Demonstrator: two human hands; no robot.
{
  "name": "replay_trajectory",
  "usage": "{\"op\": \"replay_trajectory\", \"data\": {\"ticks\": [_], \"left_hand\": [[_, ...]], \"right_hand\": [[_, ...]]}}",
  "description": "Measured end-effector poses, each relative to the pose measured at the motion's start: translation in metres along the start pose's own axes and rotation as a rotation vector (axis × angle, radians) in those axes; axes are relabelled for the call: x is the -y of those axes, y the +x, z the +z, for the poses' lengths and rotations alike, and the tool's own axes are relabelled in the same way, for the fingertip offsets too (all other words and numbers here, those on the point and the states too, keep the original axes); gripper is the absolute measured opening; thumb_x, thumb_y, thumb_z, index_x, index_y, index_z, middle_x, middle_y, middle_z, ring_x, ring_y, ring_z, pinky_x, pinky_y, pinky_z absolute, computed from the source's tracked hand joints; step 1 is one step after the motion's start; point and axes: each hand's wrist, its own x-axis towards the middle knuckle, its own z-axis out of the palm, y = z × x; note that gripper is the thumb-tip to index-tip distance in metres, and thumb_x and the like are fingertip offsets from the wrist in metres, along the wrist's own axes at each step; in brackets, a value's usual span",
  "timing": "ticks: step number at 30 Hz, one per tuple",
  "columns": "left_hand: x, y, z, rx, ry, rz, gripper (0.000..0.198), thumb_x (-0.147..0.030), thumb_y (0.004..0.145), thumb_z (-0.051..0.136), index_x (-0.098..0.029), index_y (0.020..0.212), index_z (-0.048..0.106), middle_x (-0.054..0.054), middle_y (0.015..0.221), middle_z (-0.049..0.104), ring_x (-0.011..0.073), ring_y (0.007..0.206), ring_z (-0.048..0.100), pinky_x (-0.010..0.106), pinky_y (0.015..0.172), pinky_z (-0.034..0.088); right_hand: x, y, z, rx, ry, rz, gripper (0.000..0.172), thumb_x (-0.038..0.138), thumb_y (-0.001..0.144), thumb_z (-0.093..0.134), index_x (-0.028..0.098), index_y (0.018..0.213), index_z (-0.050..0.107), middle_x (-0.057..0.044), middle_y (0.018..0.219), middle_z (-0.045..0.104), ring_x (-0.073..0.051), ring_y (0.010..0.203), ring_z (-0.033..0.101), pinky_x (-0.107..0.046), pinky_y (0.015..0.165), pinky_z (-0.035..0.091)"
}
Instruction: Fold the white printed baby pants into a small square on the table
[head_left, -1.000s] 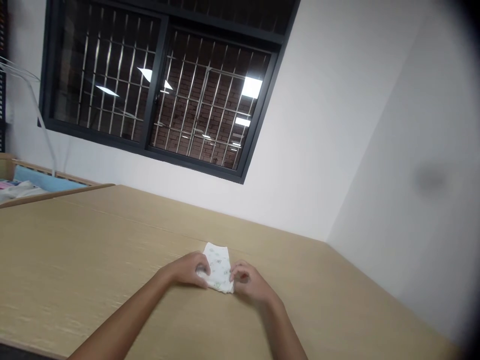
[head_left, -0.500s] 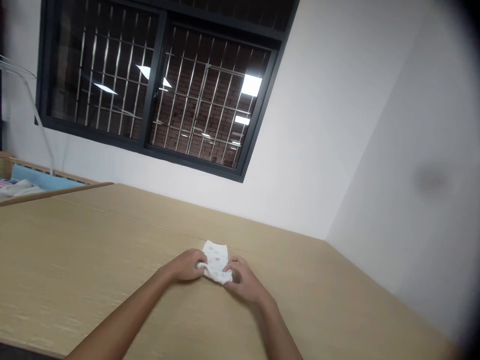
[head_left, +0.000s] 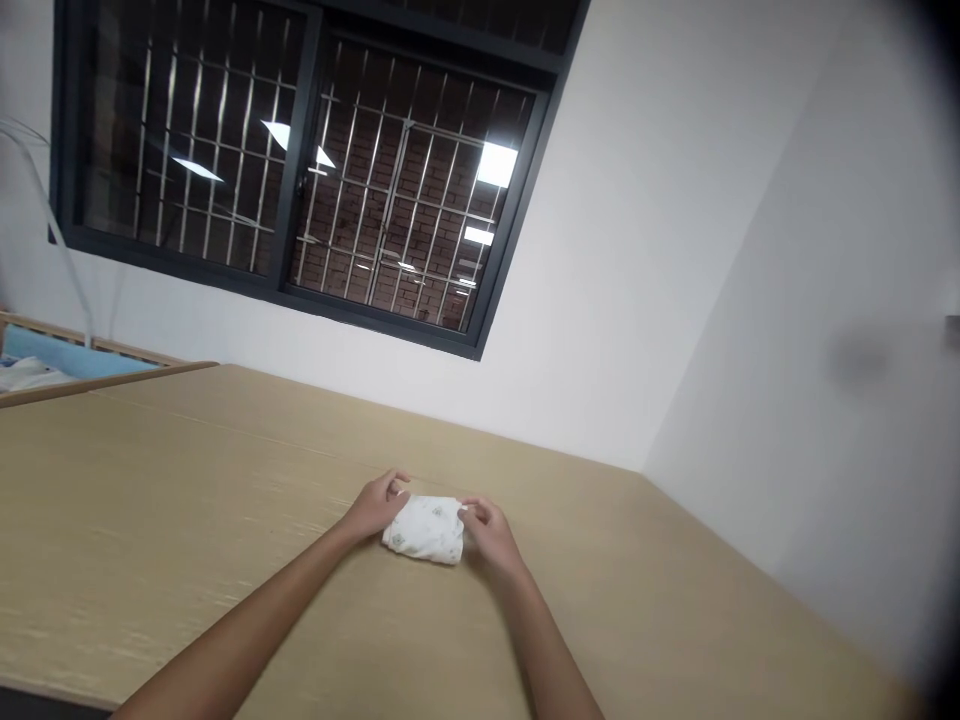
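Ahead, a wooden table point(head_left: 187, 470) bears white cloth point(head_left: 424, 530) below a barred window point(head_left: 300, 170)

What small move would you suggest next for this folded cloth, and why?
Perhaps press the white printed cloth flat with the right hand: it looks thick and slightly rumpled, while the left hand sits at its other end, steadying it on the wooden table.

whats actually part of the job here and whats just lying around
In use:
- small white printed cloth, folded on the table
- left hand, at its left end
- right hand, at its right end

Just around:
- light wood table under it
- dark-framed barred window
- wooden-railed cot with a blue pad
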Motion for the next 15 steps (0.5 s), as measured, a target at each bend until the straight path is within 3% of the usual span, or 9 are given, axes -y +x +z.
{"op": "replay_trajectory", "data": {"ticks": [2,4,8,12,15], "left_hand": [[0.008,0.004,0.007,-0.105,0.039,-0.008,0.047,-0.042,0.085,0.047,-0.013,0.119,0.059,0.008,0.096,0.062,0.0218,0.087,0.059,0.033,0.081,0.047],[0.010,0.005,0.010,-0.172,0.075,0.025,0.043,-0.043,0.088,0.045,-0.013,0.114,0.061,0.012,0.106,0.064,0.0238,0.095,0.060,0.037,0.090,0.046],[-0.005,-0.002,0.014,-0.180,0.151,0.157,0.039,-0.044,0.098,0.037,-0.019,0.107,0.066,0.011,0.116,0.066,0.0239,0.112,0.058,0.037,0.102,0.042],[-0.018,-0.016,0.030,-0.051,0.289,0.253,0.037,-0.040,0.102,0.037,-0.022,0.106,0.069,0.008,0.115,0.068,0.0249,0.113,0.058,0.041,0.104,0.038],[-0.016,-0.024,0.045,0.042,0.411,0.300,0.035,-0.031,0.101,0.038,-0.018,0.118,0.067,0.010,0.123,0.066,0.0274,0.120,0.055,0.046,0.110,0.034]], "right_hand": [[-0.014,0.005,0.000,-0.104,-0.071,-0.001,0.044,0.045,0.076,0.061,0.013,0.106,0.064,-0.008,0.083,0.067,-0.024,0.081,0.060,-0.041,0.082,0.050],[-0.019,0.007,-0.001,-0.177,-0.130,-0.026,0.044,0.045,0.077,0.058,0.013,0.108,0.064,-0.013,0.094,0.068,-0.027,0.088,0.061,-0.045,0.088,0.050],[-0.003,0.001,0.005,-0.280,-0.207,-0.141,0.045,0.035,0.084,0.047,0.016,0.122,0.061,-0.016,0.123,0.063,-0.029,0.109,0.059,-0.047,0.098,0.049],[0.013,-0.008,0.030,-0.179,-0.379,-0.366,0.047,0.023,0.088,0.041,0.017,0.129,0.062,-0.013,0.132,0.061,-0.027,0.126,0.054,-0.045,0.113,0.040],[0.007,-0.010,0.051,-0.022,-0.503,-0.325,0.050,0.032,0.098,0.038,0.014,0.141,0.058,-0.015,0.144,0.057,-0.029,0.138,0.048,-0.048,0.122,0.031]]}}
